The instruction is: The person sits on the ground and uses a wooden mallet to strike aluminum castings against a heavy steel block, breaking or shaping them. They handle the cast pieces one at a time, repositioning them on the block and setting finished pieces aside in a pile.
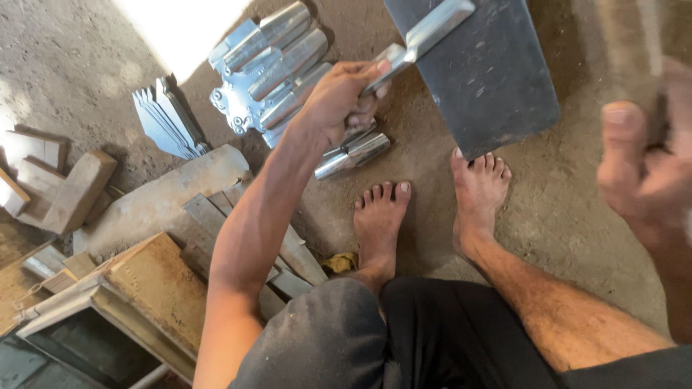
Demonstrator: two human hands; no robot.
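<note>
- Gripping: left hand [339,97], upper centre of the frame, fingers closed tight around the bright metal socket [425,36] of a flat dark steel blade [490,79].
- Blade sits in the upper right of centre, tilted, its lower corner just above the toes of the right foot [479,194]; whether it touches the dirt floor [577,216] cannot be told.
- Right hand [645,173], far right edge, blurred; fingers curled closed around a blurred handle [634,50] that runs up out of frame. Tool head not visible.
- Left foot [378,220] bare, flat on the floor, lower centre.
- Heap of shiny metal sockets [277,61] lies just left of the left hand, upper centre; one loose piece [353,155] below the wrist.
- Fan of thin grey plates [169,119] stands upper left.
- Wooden blocks [61,187] at left edge; stone slab [162,198] beside them.
</note>
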